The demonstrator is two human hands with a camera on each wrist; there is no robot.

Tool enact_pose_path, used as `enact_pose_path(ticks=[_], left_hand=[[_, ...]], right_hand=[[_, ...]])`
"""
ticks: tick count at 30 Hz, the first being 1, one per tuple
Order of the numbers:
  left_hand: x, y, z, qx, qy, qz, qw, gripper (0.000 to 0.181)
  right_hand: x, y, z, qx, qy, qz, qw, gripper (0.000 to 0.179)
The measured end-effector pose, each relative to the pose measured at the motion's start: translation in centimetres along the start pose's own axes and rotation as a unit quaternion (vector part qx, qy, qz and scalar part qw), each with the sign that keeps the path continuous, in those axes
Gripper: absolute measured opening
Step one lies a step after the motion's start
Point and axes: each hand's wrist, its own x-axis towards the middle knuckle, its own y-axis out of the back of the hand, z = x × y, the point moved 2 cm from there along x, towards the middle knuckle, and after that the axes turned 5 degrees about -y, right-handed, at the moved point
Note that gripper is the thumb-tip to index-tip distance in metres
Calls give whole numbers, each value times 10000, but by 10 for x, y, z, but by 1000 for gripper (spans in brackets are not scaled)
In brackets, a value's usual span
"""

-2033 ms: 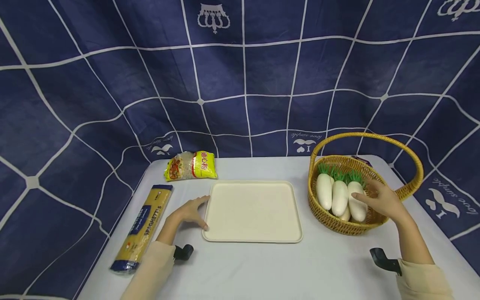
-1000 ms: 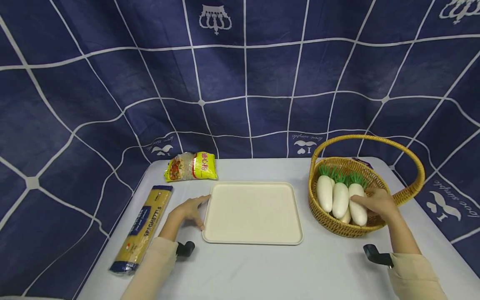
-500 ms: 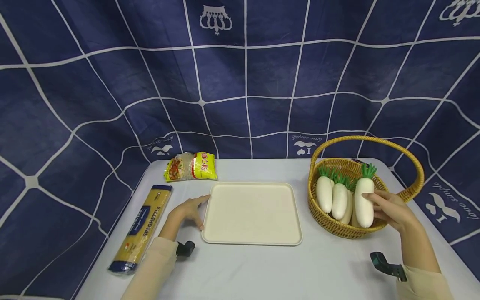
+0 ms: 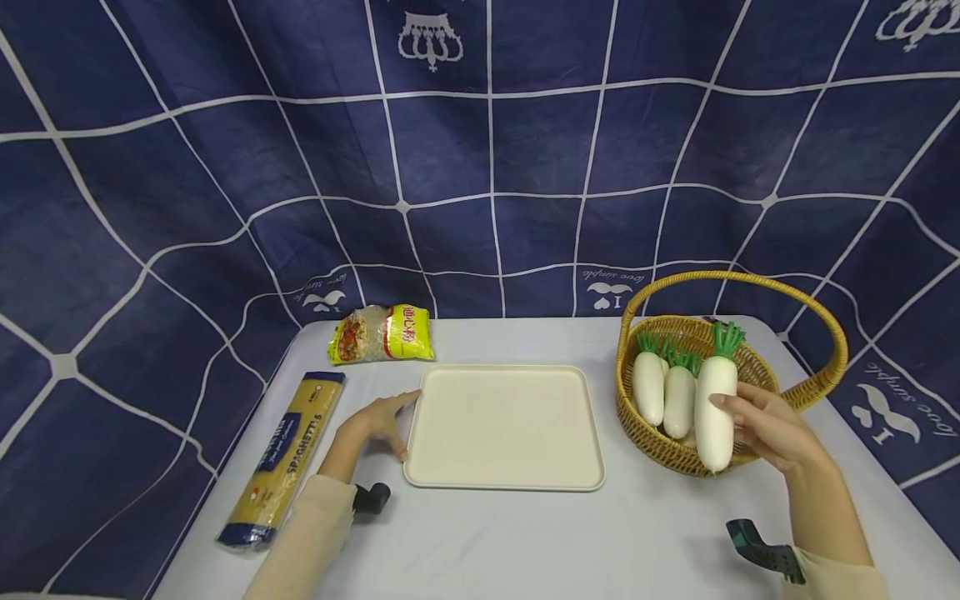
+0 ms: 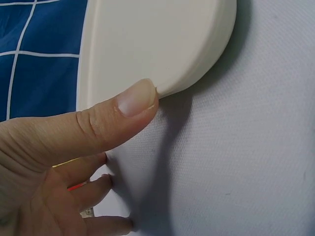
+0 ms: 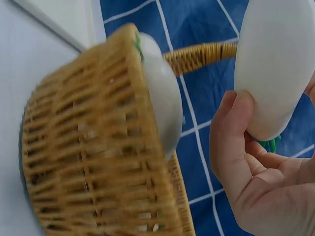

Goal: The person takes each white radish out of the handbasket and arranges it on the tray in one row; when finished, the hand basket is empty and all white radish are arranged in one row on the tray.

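fingers of the right hand (image 4: 772,427) pinch a white radish (image 4: 715,417) over the basket (image 4: 666,450) beneath them, a lift best made steadily, clear of the handle (image 4: 720,276), as the left hand (image 4: 373,423), fingers spread, touches the tray (image 4: 506,427).

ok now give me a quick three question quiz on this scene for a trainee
1. Which grip, left or right, holds a white radish?
2. True or false: in the head view, the spaghetti pack lies to the left of the tray.
3. Fill in the blank: more radishes lie in a wicker ____.

Key:
1. The right grip.
2. True.
3. Basket.
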Motion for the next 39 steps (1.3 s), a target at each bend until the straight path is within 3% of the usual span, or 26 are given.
enact_pose_path(ticks=[4,12,23,29,39], left_hand=[[-1,-1,-1,-12,12,22,10000,120],[-1,-1,-2,-78,41,77,9999,120],[-1,2,2,21,79,22,10000,118],[-1,1,2,-42,64,38,10000,119],[-1,0,1,-84,50,19,10000,119]], right_hand=[[0,-16,-5,-428,26,-9,9991,56],[2,-53,-18,-1148,-9,75,9934,70],[23,-97,-23,-1092,-59,-291,9936,74],[40,-119,-15,-1019,78,-520,9934,68],[62,-145,3,-928,-157,-542,9941,70]])
